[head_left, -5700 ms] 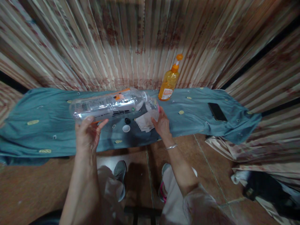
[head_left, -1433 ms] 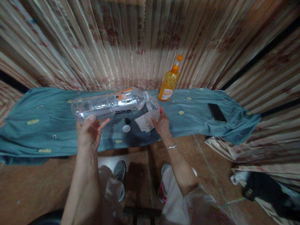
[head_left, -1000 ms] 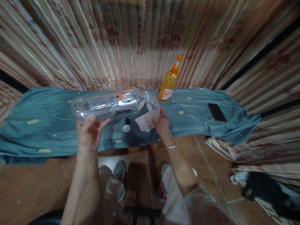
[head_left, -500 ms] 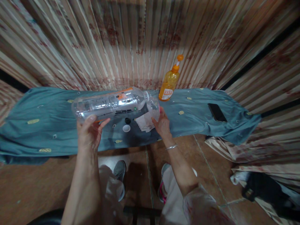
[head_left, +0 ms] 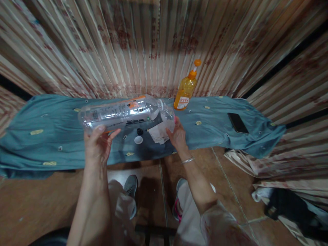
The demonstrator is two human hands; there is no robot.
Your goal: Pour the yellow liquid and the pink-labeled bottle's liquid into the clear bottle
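Head view shows me both hands at work above the teal cloth (head_left: pixel 212 131), patterned with small yellow motifs. I have the left hand (head_left: pixel 98 145) closed around the base end of a clear plastic bottle (head_left: pixel 116 114), thumb pressed on its near side and one finger reaching out beneath; the other fingers are mostly hidden from me. The bottle lies on its side in the grip, its orange-and-silver label facing up, its neck aimed to the right. Over there the right hand (head_left: pixel 178 134) grips a clear cup (head_left: pixel 167 118) with a bit of pink at its far end, turned toward the bottle's neck; I cannot tell whether the two touch. Below them I see a black cap (head_left: pixel 139 131), a white cap (head_left: pixel 138 140) just beside it, and pale zigzag-edged sheets (head_left: pixel 157 133). An orange pump bottle (head_left: pixel 185 91) stands behind the cup, and a dark phone (head_left: pixel 237 123) lies well apart, farther right.
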